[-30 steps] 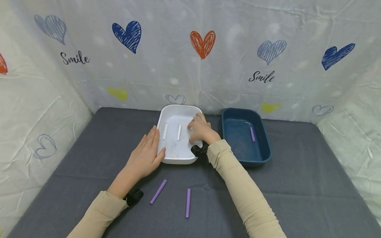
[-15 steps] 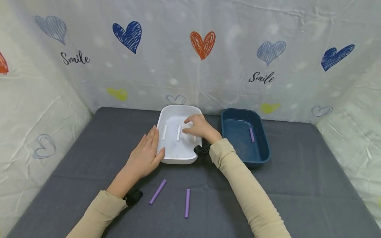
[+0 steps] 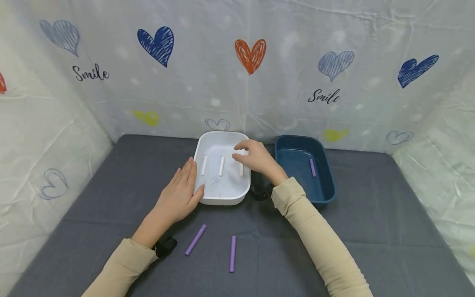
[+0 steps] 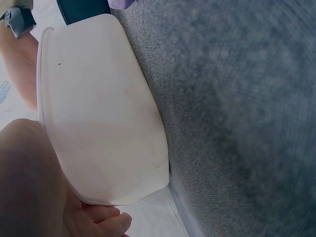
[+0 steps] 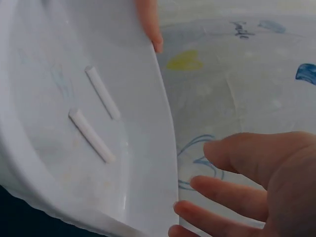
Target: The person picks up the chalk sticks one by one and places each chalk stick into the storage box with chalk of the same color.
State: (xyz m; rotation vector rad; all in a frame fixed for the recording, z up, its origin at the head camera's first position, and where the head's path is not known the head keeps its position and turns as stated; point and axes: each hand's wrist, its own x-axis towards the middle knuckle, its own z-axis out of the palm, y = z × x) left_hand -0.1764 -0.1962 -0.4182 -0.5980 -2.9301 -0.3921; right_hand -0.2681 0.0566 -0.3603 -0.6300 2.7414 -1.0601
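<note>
Three white chalk sticks, a left one [image 3: 204, 166], a middle one [image 3: 221, 166] and a right one [image 3: 241, 170], lie inside the white tray [image 3: 222, 201]. My left hand [image 3: 178, 189] rests along the tray's left side, fingers straight, thumb near the front corner. Over the tray's right edge hovers my right hand [image 3: 256, 156], thumb and fingers spread apart and holding nothing; it partly covers the right chalk stick. The right wrist view shows two of the white sticks and the spread fingers [image 5: 229, 195].
A dark blue tray [image 3: 297, 165] stands to the right with one purple chalk stick [image 3: 313, 168] in it. On the grey cloth in front lie a slanted purple chalk stick [image 3: 195, 239] and a straighter purple chalk stick [image 3: 232, 253]. A printed curtain [image 3: 208, 82] hangs behind.
My right hand has lifted from the right side of the white tray and drawn back rightward, uncovering part of the right white chalk stick. The left hand has stayed against the tray.
</note>
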